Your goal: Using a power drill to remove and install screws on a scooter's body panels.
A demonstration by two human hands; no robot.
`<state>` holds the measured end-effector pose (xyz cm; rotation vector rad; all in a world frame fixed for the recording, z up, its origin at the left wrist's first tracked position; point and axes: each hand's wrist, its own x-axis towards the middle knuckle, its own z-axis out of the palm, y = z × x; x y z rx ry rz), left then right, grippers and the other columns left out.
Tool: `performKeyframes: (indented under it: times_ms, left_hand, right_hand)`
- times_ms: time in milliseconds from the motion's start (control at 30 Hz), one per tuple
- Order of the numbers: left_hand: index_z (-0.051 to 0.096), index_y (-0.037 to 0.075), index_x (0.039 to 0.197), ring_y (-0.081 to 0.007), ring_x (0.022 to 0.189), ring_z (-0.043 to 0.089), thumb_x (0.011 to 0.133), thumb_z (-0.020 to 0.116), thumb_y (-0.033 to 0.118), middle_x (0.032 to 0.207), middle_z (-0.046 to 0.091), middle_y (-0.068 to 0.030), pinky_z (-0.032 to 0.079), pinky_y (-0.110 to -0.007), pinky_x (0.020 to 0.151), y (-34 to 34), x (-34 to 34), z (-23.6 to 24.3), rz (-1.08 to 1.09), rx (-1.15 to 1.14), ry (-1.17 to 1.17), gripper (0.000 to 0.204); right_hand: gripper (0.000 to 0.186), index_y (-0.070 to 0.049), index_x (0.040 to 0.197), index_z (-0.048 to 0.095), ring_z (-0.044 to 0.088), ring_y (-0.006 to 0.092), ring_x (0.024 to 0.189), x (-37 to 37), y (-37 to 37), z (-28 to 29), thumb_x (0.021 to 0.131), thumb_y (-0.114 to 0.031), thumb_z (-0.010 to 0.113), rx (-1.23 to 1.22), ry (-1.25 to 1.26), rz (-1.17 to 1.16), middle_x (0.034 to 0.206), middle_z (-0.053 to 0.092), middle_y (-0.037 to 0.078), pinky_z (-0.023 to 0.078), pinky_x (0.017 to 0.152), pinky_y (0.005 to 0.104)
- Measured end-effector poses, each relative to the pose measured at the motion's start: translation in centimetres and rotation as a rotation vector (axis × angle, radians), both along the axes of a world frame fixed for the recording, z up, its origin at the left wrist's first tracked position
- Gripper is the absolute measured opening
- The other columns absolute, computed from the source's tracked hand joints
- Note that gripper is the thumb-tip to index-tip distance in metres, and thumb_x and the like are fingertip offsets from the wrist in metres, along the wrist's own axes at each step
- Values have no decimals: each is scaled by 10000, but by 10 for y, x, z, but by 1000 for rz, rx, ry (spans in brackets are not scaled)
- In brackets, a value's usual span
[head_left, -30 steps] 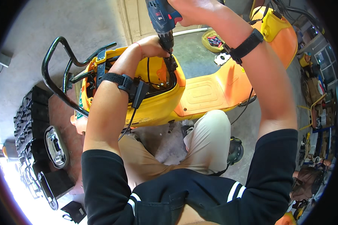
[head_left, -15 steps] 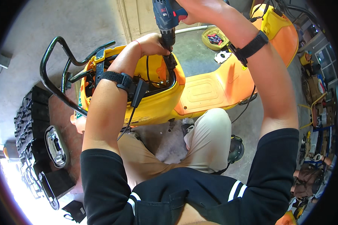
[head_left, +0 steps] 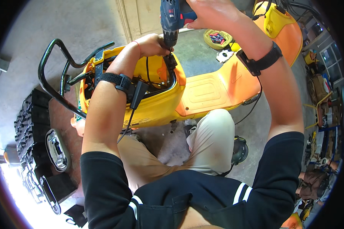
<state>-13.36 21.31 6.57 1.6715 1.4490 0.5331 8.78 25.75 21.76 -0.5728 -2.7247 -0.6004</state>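
A dark blue cordless drill (head_left: 170, 17) points downward, its grip held in my right hand (head_left: 212, 14), whose fingers close around it. Below the chuck, my left hand (head_left: 151, 44) pinches at the drill's tip; what its fingertips hold is hidden. Both hands are over the far rim of the open body of a yellow scooter (head_left: 153, 112). A black bracket (head_left: 171, 62) sits on that rim just under my left fingertips. Inside the opening, a dark cable hangs against the yellow wall.
A black tubular rail (head_left: 46, 76) curves out from the scooter's left end. To the right extends its orange footboard (head_left: 204, 93). Beyond lie a yellow bowl (head_left: 212, 41) with small items and a white plate-like part (head_left: 224, 56). Black bins (head_left: 32, 126) stand at left.
The drill has tilted more upright, its body shifting slightly right and down in view. My right hand has moved with it. My left hand stays by the tip.
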Motion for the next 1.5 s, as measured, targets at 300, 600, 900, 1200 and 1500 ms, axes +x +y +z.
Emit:
performKeyframes:
  times_ms: [300, 600, 900, 1200, 1500]
  left_hand:
    - [778, 64, 1148, -139, 958, 697, 881, 755, 70, 1023, 776, -39, 535, -297, 915, 3, 3, -4, 19, 35, 56, 268]
    - [759, 22, 1093, -129, 886, 658, 892, 721, 34, 971, 743, -33, 534, -286, 860, 2, 4, -7, -8, 137, 4, 205]
    - [768, 32, 1101, -110, 779, 607, 898, 726, 57, 888, 721, -18, 513, -281, 759, 2, 4, -6, -4, 103, 36, 209]
    - [775, 34, 1102, -114, 777, 610, 895, 732, 63, 887, 725, -19, 516, -279, 767, 1, 4, -6, 18, 105, 55, 214]
    - [778, 76, 1119, -161, 967, 702, 871, 763, 89, 1030, 781, -52, 530, -323, 944, 2, 5, -1, 8, 77, 99, 249]
  right_hand:
    - [642, 50, 1162, 682, 691, 404, 1059, -2, 21, 22, 730, -390, 859, -328, -127, -82, 1113, 713, 270, 545, 927, 442]
    - [599, 49, 1198, 683, 693, 331, 1042, -19, 13, 70, 761, -340, 811, -719, -499, -168, 1133, 726, 219, 517, 908, 409]
    - [550, 47, 1179, 687, 693, 389, 1057, -16, 16, 38, 772, -300, 814, -459, -295, -201, 1159, 713, 257, 533, 907, 438]
    - [505, 13, 1112, 644, 723, 349, 971, -7, 3, -14, 737, -262, 839, 52, -22, -155, 1019, 726, 196, 584, 843, 435]
    - [533, 24, 1098, 653, 730, 324, 953, -5, 0, -12, 719, -298, 844, 104, -48, -163, 1003, 729, 182, 586, 831, 419]
